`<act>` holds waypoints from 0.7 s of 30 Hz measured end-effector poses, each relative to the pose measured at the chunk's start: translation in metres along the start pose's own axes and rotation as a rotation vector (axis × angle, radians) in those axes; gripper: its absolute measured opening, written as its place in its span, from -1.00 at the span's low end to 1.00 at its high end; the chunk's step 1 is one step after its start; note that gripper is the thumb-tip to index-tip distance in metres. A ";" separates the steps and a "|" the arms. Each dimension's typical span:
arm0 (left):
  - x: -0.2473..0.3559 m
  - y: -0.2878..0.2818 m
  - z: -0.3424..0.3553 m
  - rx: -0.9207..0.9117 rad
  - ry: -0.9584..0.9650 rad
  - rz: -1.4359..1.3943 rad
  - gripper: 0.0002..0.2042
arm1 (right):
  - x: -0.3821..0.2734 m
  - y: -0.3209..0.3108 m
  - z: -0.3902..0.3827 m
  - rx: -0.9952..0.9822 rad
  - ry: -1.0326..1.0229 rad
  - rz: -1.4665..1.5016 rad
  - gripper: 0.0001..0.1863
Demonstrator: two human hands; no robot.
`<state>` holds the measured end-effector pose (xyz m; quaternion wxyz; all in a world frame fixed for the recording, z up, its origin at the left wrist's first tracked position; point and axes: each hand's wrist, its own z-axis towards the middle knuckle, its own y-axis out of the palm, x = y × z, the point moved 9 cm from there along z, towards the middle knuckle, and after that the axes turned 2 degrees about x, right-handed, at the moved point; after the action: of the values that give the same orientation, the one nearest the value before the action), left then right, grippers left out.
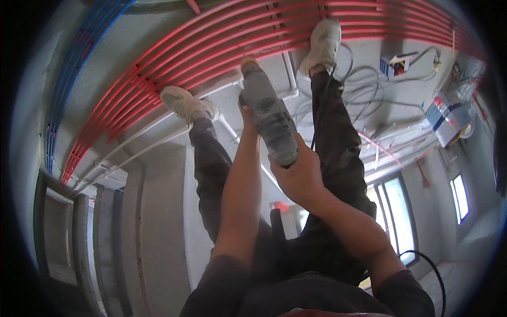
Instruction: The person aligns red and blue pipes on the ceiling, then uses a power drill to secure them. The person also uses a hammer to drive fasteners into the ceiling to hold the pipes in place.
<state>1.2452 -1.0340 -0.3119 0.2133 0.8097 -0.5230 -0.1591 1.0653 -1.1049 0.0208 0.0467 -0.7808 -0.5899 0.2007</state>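
Observation:
A dusty grey power drill is held lengthwise in the middle of the view, its orange-collared front end pointing toward the top. My left hand grips the left side near its front, with the fingers partly hidden by the body. My right hand is wrapped round its rear end, lower down. Just beyond the tool run several parallel red pipes. My white shoes appear on either side of the drill, at the ends of dark trouser legs.
Blue pipes run at upper left, white pipes below the red ones. Loose grey cable loops at right, near a small open box and a larger blue-and-white box. Concrete walls and windows fill the lower view.

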 end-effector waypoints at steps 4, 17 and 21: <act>0.010 0.011 -0.018 -0.089 -0.045 -0.098 -0.75 | -0.012 0.010 -0.011 -0.124 -0.051 -0.018 -0.55; 0.003 0.045 -0.029 0.117 0.018 -0.073 -0.68 | -0.006 0.004 -0.015 -0.043 -0.017 -0.106 -0.55; 0.001 0.085 -0.024 0.226 0.054 -0.096 -0.65 | 0.002 -0.005 -0.011 0.009 -0.091 -0.054 -0.69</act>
<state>1.1908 -1.0610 -0.2475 0.1268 0.8566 -0.4925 -0.0872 1.0656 -1.0997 0.0321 0.0287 -0.7542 -0.6115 0.2374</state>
